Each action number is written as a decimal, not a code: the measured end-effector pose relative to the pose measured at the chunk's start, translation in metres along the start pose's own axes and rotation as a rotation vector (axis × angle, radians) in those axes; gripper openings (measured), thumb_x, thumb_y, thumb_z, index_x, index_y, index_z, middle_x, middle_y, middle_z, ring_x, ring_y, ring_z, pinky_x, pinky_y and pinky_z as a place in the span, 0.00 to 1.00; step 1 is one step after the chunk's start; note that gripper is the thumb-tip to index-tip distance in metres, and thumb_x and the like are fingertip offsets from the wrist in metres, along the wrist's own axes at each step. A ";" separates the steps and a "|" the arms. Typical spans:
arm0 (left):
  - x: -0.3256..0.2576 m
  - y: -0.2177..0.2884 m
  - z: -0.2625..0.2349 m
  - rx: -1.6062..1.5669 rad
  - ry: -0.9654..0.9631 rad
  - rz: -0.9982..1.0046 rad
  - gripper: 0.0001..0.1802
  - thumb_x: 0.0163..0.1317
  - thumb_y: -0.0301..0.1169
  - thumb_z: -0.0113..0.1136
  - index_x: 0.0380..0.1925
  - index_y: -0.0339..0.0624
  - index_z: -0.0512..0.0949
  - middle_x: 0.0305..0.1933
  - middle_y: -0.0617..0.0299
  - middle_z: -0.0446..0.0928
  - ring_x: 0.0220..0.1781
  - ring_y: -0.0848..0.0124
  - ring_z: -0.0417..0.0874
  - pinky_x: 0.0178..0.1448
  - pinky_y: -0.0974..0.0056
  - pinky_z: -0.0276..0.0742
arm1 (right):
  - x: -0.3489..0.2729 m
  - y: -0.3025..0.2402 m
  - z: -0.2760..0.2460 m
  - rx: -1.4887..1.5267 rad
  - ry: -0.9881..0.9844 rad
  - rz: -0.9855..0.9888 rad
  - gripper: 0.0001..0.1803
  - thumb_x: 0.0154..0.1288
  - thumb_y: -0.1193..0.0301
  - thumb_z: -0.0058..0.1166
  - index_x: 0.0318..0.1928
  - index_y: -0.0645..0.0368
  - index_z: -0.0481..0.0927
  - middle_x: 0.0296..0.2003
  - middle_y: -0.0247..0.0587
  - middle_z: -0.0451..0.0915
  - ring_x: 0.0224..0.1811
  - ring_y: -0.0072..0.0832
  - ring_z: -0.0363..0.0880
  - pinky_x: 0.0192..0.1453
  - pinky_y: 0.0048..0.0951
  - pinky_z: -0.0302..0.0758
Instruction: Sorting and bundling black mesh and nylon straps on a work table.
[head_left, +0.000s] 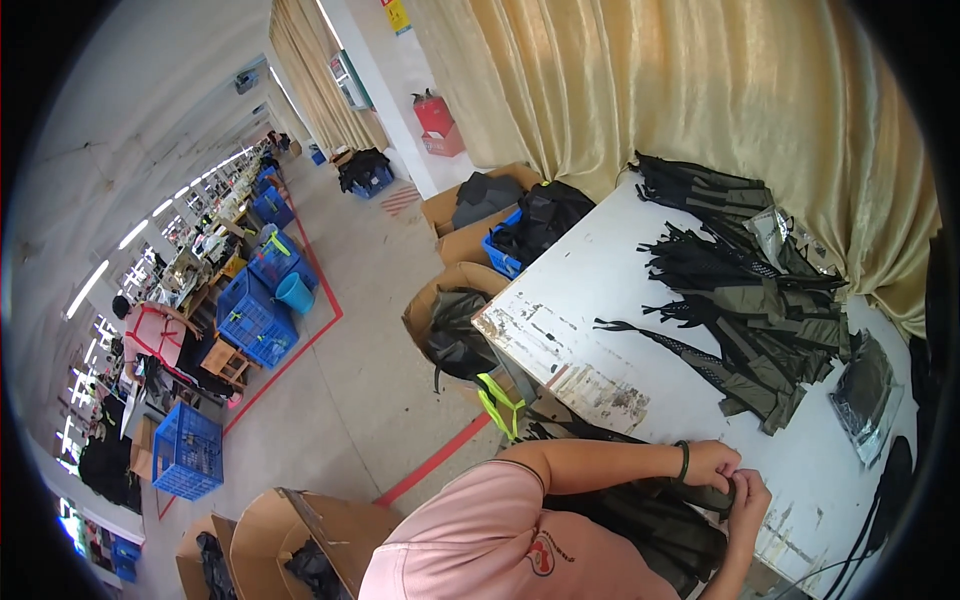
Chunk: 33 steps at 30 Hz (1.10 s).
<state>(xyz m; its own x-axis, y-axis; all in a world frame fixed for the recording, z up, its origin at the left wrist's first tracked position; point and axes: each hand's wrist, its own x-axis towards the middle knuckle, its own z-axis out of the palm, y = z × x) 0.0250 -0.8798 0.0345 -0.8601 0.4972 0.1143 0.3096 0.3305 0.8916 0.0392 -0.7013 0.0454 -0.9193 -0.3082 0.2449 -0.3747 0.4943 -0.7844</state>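
Note:
My left hand point(710, 463), with a dark band at the wrist, is closed on a dark olive fabric piece point(660, 525) at the white table's near edge. Right beside it, my right hand point(748, 503) pinches the same fabric piece, and the fingers of both hands nearly meet. The cloth hangs down in front of my body, its lower part hidden by my arm and pink shirt. Beyond my hands, several black and olive strap-like fabric pieces point(765, 300) lie fanned in a pile on the table. A clear plastic bag with dark contents point(866, 395) rests to their right.
The worn white table point(560, 285) has a peeling left corner. Cardboard boxes point(415, 320) and a blue crate point(500, 255) of dark cloth stand beside it. More boxes point(300, 530) are at lower left. Another person point(160, 335) is near blue crates point(255, 325). Curtains point(720, 90) hang behind.

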 end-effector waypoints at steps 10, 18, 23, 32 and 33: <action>-0.023 0.021 0.004 0.462 0.209 0.313 0.11 0.47 0.32 0.63 0.23 0.43 0.70 0.27 0.57 0.73 0.32 0.55 0.75 0.34 0.54 0.68 | -0.004 0.010 0.013 0.961 0.119 0.506 0.10 0.61 0.74 0.46 0.22 0.56 0.67 0.20 0.26 0.67 0.23 0.15 0.61 0.27 0.20 0.60; -0.021 0.017 0.006 0.055 0.001 -0.153 0.10 0.50 0.30 0.61 0.26 0.42 0.70 0.30 0.54 0.74 0.35 0.56 0.75 0.37 0.57 0.68 | -0.012 -0.004 0.026 0.957 -0.014 0.475 0.10 0.64 0.70 0.46 0.25 0.58 0.72 0.23 0.29 0.71 0.26 0.16 0.66 0.31 0.19 0.63; -0.021 0.016 0.007 -0.078 0.083 -0.064 0.07 0.53 0.29 0.58 0.30 0.40 0.72 0.33 0.53 0.74 0.37 0.55 0.75 0.41 0.58 0.69 | -0.027 0.012 0.005 1.169 -0.121 0.435 0.10 0.60 0.72 0.52 0.41 0.63 0.74 0.34 0.35 0.77 0.34 0.22 0.75 0.38 0.23 0.71; -0.016 0.021 -0.028 0.063 0.176 0.308 0.07 0.59 0.27 0.47 0.35 0.37 0.72 0.33 0.51 0.71 0.38 0.55 0.73 0.44 0.58 0.69 | -0.025 -0.015 0.010 1.427 -0.269 0.385 0.15 0.63 0.71 0.48 0.49 0.65 0.71 0.40 0.41 0.76 0.39 0.30 0.76 0.39 0.30 0.74; -0.018 0.015 -0.032 -0.074 0.148 0.168 0.09 0.61 0.25 0.49 0.40 0.36 0.72 0.37 0.54 0.73 0.42 0.62 0.76 0.47 0.62 0.71 | -0.022 -0.016 0.010 1.349 -0.234 0.465 0.10 0.64 0.73 0.47 0.45 0.63 0.71 0.37 0.39 0.77 0.35 0.29 0.77 0.36 0.28 0.73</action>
<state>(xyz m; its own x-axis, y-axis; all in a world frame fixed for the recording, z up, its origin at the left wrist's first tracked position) 0.0325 -0.9096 0.0594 -0.8509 0.4154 0.3215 0.4272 0.1912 0.8837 0.0670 -0.7108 0.0467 -0.8339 -0.5247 -0.1710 0.4659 -0.5033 -0.7278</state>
